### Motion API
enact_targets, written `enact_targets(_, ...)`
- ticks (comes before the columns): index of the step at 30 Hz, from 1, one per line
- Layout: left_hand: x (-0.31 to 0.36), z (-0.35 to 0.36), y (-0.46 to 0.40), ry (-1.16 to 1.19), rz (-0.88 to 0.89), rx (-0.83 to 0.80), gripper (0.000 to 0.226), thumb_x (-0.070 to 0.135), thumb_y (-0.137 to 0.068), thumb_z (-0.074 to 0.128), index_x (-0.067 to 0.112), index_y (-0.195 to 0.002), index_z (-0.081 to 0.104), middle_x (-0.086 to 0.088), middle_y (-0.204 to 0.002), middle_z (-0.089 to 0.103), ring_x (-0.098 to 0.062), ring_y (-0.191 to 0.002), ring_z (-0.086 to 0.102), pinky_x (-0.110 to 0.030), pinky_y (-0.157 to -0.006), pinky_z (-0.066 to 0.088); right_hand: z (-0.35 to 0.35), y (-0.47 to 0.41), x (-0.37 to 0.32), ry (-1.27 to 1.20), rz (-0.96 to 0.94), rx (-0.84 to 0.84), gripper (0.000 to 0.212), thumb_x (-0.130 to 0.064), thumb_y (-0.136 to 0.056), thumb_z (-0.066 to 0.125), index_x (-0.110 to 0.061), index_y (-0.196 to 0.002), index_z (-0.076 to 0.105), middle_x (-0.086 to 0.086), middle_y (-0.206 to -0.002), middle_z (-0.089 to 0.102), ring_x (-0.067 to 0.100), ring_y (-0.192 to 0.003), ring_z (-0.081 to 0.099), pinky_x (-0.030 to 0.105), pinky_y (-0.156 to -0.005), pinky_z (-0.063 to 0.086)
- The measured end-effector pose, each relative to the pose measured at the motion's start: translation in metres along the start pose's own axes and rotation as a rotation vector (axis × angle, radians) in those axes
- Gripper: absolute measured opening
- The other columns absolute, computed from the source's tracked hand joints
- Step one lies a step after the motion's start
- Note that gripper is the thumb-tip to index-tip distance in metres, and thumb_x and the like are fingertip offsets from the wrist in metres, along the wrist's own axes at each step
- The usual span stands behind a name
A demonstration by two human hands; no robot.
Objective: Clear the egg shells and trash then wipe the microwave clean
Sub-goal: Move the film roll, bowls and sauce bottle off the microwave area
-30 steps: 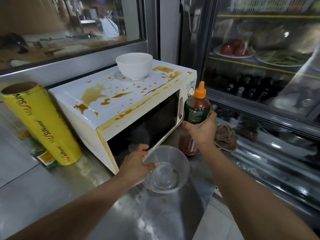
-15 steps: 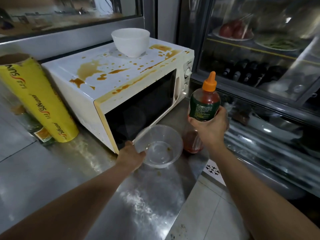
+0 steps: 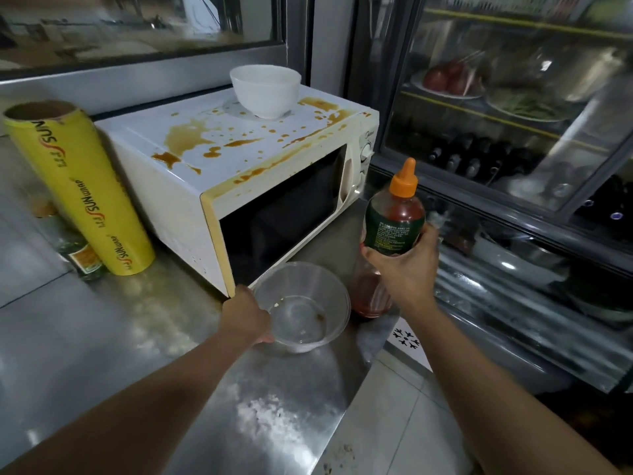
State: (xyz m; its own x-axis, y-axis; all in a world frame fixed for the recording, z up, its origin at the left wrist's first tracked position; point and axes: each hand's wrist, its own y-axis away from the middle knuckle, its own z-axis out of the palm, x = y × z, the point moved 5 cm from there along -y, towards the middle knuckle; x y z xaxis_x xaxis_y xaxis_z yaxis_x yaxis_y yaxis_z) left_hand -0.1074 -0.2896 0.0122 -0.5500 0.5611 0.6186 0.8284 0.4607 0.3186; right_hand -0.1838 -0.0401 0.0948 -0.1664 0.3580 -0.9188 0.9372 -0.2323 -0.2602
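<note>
- Microwave (image 3: 239, 186) is sitting on the steel desk (image 3: 102, 337), its white top splashed with brown sauce stains and carrying a white bowl (image 3: 265, 90); no wiping is happening yet.
- Compared with a second ago, the right hand (image 3: 404, 269) is carrying the sauce bottle (image 3: 394, 217) higher and further right of the microwave door, clear of the desk.
- Over the same second, the clear plastic bowl (image 3: 301, 306) is coming back from the microwave front toward the desk edge.
- That is reading as clearing the clutter in front of the microwave, so the wiping stage is still waiting.
- Right grip is wrapping closed around the lower body of the sauce bottle, orange cap pointing up.
- Left hand (image 3: 245, 317) is grasping the near rim of the clear plastic bowl, fingers curled over its edge.
- No egg shells are showing clearly; only small specks are lying inside the clear plastic bowl.
- Yellow wrap roll (image 3: 78, 190) is leaning just left of the microwave.
</note>
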Motion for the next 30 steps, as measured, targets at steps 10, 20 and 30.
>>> enact_targets(10,-0.051,-0.090,0.062,0.269,0.067,0.039,0.026,-0.006,-0.080,0.052,0.016,-0.068,0.044,-0.024,-0.078,0.066,-0.041,-0.072,0.067,-0.042,-0.061,0.053,0.019,0.078,-0.071,-0.007,-0.010,-0.031,0.078,-0.018,-0.055,0.088,-0.018,-0.118,0.040,-0.004,-0.105,0.058,0.010,-0.091,0.058,0.023,-0.077,0.046)
enact_targets(20,-0.167,-0.204,0.098,0.252,-0.017,0.101,0.021,0.001,-0.080,0.050,0.013,-0.097,0.046,-0.013,-0.093,0.061,-0.038,-0.079,0.068,-0.041,-0.068,0.057,0.087,0.180,-0.164,0.015,-0.014,-0.086,0.077,-0.019,-0.058,0.087,-0.014,-0.120,0.042,-0.006,-0.099,0.052,0.012,-0.086,0.054,0.024,-0.072,0.041)
enact_targets(30,-0.277,-0.308,0.124,0.200,-0.082,0.185,0.016,0.002,-0.073,0.060,0.001,-0.089,0.059,-0.019,-0.086,0.067,-0.037,-0.084,0.066,-0.042,-0.072,0.056,0.182,0.264,-0.231,0.008,-0.085,-0.213,0.072,-0.020,-0.056,0.088,-0.015,-0.111,0.042,-0.003,-0.098,0.055,0.015,-0.088,0.057,0.029,-0.075,0.048)
